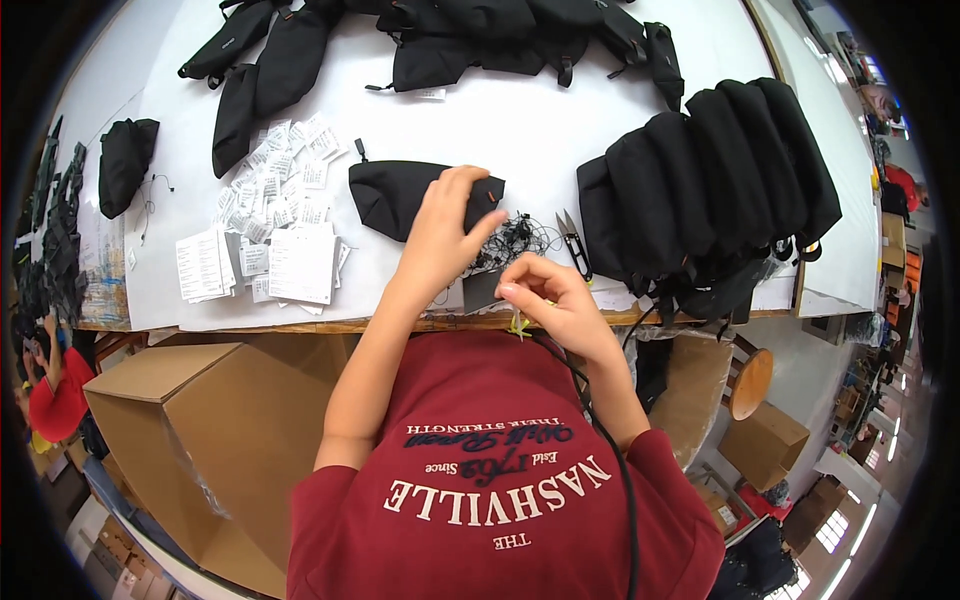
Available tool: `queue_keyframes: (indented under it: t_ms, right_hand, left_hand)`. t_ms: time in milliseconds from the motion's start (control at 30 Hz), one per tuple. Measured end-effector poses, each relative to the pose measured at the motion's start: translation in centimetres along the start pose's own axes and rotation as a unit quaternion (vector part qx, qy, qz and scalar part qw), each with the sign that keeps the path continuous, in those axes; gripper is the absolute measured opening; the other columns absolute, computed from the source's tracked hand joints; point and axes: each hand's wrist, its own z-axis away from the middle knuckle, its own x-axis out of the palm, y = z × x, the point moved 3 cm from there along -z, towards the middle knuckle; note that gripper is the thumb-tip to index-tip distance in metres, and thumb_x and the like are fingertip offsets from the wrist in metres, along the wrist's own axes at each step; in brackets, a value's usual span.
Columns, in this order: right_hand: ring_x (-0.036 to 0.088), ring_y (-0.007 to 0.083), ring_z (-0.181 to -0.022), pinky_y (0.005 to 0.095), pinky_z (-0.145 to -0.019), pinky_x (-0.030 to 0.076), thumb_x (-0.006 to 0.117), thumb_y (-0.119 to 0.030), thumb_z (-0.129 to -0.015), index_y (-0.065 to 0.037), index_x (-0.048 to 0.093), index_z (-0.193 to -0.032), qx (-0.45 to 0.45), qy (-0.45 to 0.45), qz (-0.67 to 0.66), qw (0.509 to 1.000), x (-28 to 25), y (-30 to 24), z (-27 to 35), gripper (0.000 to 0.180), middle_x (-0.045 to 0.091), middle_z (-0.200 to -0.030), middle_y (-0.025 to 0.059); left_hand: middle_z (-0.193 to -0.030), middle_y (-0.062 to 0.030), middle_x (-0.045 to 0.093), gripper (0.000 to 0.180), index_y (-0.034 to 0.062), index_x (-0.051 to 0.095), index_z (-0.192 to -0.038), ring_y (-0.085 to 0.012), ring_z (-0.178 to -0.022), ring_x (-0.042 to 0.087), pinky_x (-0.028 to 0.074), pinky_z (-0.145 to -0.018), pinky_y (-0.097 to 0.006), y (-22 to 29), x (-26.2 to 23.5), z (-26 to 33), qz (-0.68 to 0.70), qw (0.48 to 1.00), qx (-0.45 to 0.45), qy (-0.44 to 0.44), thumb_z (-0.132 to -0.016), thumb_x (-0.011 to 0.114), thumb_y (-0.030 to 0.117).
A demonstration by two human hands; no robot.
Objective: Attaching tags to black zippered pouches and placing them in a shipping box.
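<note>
A black zip pouch lies flat on the white table in front of me. My left hand rests across its right half, fingers laid over the fabric and thumb held apart. Closer to the table's front edge, my right hand is closed in a pinch. Something thin and pale shows below its fingertips, too small to name, beside a yellow-green bit. Between the hands sits a tangle of black strings, with a dark flat card beneath. Scissors lie right of the strings, blades partly spread.
White printed labels and stacked white cards lie to the left. A row of stuffed black pouches stands at right, with more black pouches along the back. A cardboard box is below the table at left.
</note>
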Motion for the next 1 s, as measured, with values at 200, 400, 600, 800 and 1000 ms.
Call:
queue_keyframes:
  t_ms: [200,400,600,800,1000]
  right_hand:
    - [0.044,0.0013,-0.062,0.0188,-0.056,0.037,0.060,-0.016,-0.092,-0.002,0.059,-0.088,0.008,0.060,0.008,0.998,-1.1,-0.3,0.5,0.014,0.053,-0.071,-0.0041]
    - [0.042,0.0010,-0.060,0.0190,-0.055,0.034,0.061,-0.016,-0.092,-0.003,0.061,-0.089,0.002,0.120,-0.003,0.993,-1.3,-0.1,0.7,0.014,0.051,-0.067,-0.0059]
    - [0.047,0.0025,-0.059,0.0195,-0.052,0.036,0.062,-0.009,-0.089,-0.001,0.064,-0.088,-0.075,0.110,0.138,0.982,0.2,-1.3,0.2,0.008,0.056,-0.071,-0.0019]
    - [0.051,0.0179,-0.052,0.0299,-0.048,0.039,0.071,-0.011,-0.079,-0.007,0.068,-0.084,-0.161,0.069,0.317,0.932,3.1,-3.4,0.8,0.007,0.052,-0.063,0.0042]
    - [0.050,0.0206,-0.052,0.0329,-0.050,0.039,0.074,-0.013,-0.073,-0.010,0.069,-0.083,-0.296,0.081,0.407,0.861,3.4,-3.5,1.9,0.012,0.048,-0.061,0.0026]
  left_hand:
    - [-0.105,-0.0084,0.060,0.038,0.0075,0.060,-0.106,-0.0271,-0.093,0.050,0.044,-0.085,-0.037,-0.8,2.1,-1.6,-0.189,0.982,0.020,0.017,-0.070,0.069,0.011]
    - [-0.096,-0.0056,0.063,0.019,0.0047,0.063,-0.087,-0.0248,-0.079,0.051,0.046,-0.073,-0.034,4.0,-3.3,1.5,-0.044,0.997,0.052,0.048,-0.069,0.068,0.007]
    - [-0.070,-0.0022,0.049,0.018,0.0080,0.058,-0.070,-0.0211,-0.064,0.047,0.038,-0.059,-0.034,7.0,-6.7,6.9,-0.091,0.987,0.014,0.134,-0.063,0.074,0.006]
    - [-0.061,0.0001,0.045,0.013,0.0073,0.066,-0.072,-0.0157,-0.055,0.043,0.036,-0.057,-0.031,7.8,-7.6,9.7,-0.031,0.986,-0.122,0.110,-0.064,0.077,0.007]
    - [-0.064,0.0001,0.048,0.018,0.0068,0.069,-0.084,-0.0162,-0.061,0.045,0.036,-0.060,-0.030,8.7,-7.5,9.7,-0.037,0.992,-0.077,0.097,-0.068,0.075,0.006]
